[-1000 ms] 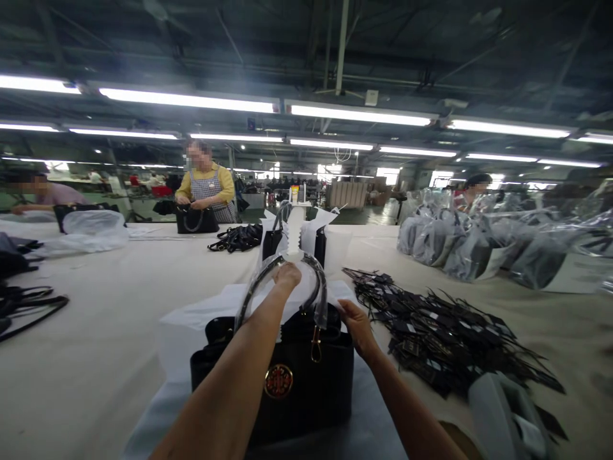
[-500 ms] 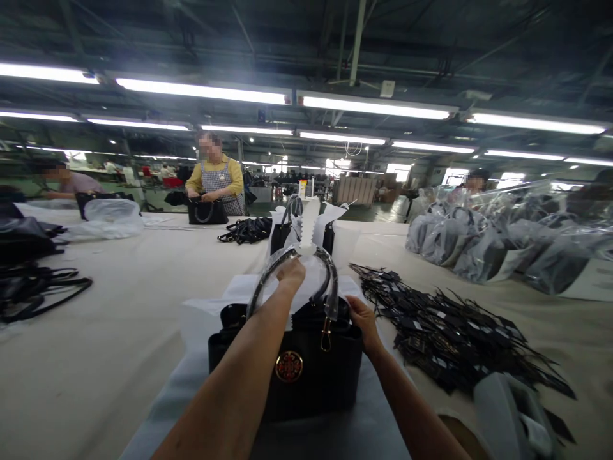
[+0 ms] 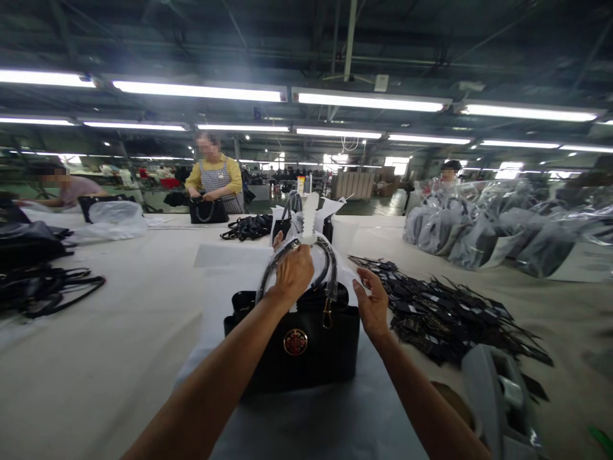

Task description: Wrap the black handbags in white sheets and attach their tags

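A black handbag [image 3: 311,358] with a round red-and-gold emblem stands upright in front of me on white paper [image 3: 306,421]. Its two arched handles [image 3: 333,275] are wrapped in clear plastic. My left hand [image 3: 293,267] reaches over the bag and closes around the left side of the handles near their top. A white notched strip [image 3: 310,214] sticks up just beyond that hand; its lower end is hidden. Beside the bag's upper right corner is my right hand [image 3: 374,300], thumb and fingers apart, close to the paper behind.
Black tags with cords [image 3: 445,313] lie heaped at right, near a grey tape dispenser [image 3: 500,396]. Plastic-covered bags [image 3: 479,236] stand behind them. Black straps [image 3: 48,291] lie at left. Across the table a co-worker [image 3: 215,172] handles another black bag [image 3: 209,211].
My left hand has moved from between the handles to closing around them. My right hand has come off the bag's right edge and opened. The bag appears slightly farther away.
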The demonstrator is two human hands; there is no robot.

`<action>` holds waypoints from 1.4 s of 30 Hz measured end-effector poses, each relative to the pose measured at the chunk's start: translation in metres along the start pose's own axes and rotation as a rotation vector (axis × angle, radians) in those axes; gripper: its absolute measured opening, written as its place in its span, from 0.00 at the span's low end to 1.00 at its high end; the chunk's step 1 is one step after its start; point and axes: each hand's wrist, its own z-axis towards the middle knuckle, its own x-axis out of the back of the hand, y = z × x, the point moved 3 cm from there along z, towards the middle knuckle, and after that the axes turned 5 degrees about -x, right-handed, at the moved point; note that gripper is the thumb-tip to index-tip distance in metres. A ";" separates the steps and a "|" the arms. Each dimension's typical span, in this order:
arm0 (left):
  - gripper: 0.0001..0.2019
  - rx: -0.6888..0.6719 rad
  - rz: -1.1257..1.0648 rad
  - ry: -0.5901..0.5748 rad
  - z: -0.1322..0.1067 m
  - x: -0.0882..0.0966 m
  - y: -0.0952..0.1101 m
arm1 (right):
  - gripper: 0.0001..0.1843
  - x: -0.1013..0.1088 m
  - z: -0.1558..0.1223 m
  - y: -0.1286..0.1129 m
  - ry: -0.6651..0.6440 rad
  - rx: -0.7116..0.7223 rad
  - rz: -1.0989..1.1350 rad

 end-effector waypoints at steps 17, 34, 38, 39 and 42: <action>0.15 -1.046 0.124 0.076 -0.111 0.009 0.010 | 0.24 -0.014 -0.051 -0.095 -0.401 0.873 -0.526; 0.19 -0.889 0.238 -0.039 -0.169 -0.039 -0.045 | 0.11 -0.034 -0.056 -0.110 -0.503 1.123 -0.732; 0.18 -0.910 0.162 -0.029 -0.175 -0.042 -0.047 | 0.13 -0.023 -0.066 -0.130 -0.502 1.182 -0.575; 0.17 -0.919 0.145 -0.024 -0.175 -0.042 -0.047 | 0.13 -0.021 -0.070 -0.133 -0.516 1.177 -0.560; 0.16 -0.902 0.104 -0.007 -0.172 -0.039 -0.045 | 0.13 -0.017 -0.082 -0.129 -0.584 1.143 -0.583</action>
